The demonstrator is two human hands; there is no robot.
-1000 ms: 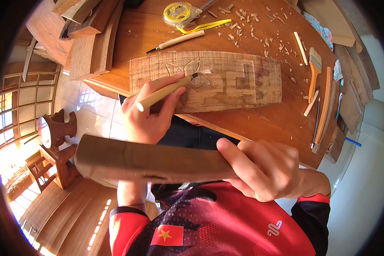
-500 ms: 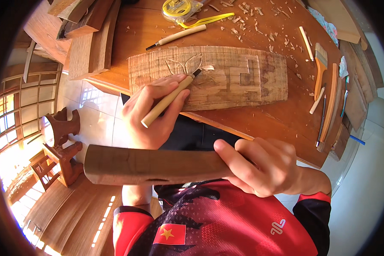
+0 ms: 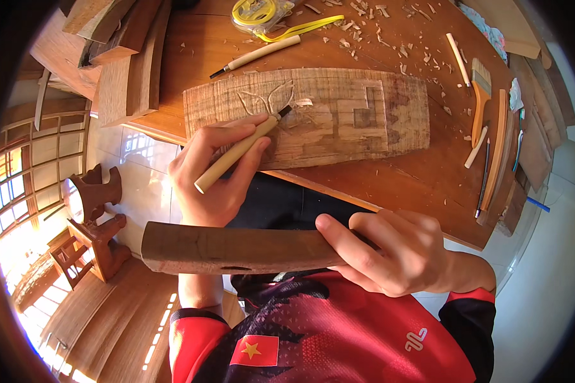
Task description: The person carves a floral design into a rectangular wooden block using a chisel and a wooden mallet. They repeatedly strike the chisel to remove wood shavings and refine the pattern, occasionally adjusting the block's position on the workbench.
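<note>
My left hand (image 3: 214, 172) pinches a carving chisel (image 3: 241, 153) by its pale wooden handle. The dark metal tip points up and right and meets the face of a carved wooden board (image 3: 326, 143), beside a small curled shaving. Leaf-shaped outlines are cut into the board's left part, and a recessed angular shape into its right part. My right hand (image 3: 396, 252) is closed round the narrow end of a dark wooden mallet (image 3: 236, 247). The thick block of that mallet extends leftward, apart from the chisel and nearer to my body.
Beyond the board lie a second chisel (image 3: 262, 53), a yellow tape measure (image 3: 254, 13) and scattered shavings. A brush (image 3: 480, 102), another chisel (image 3: 457, 57), a pencil (image 3: 483, 175) and wood strips line the right side. Stacked planks (image 3: 134, 70) stand at the table's left edge.
My left hand and the chisel have moved slightly left and toward me, with the tip a little lower on the board. The mallet's thick end has shifted slightly right.
</note>
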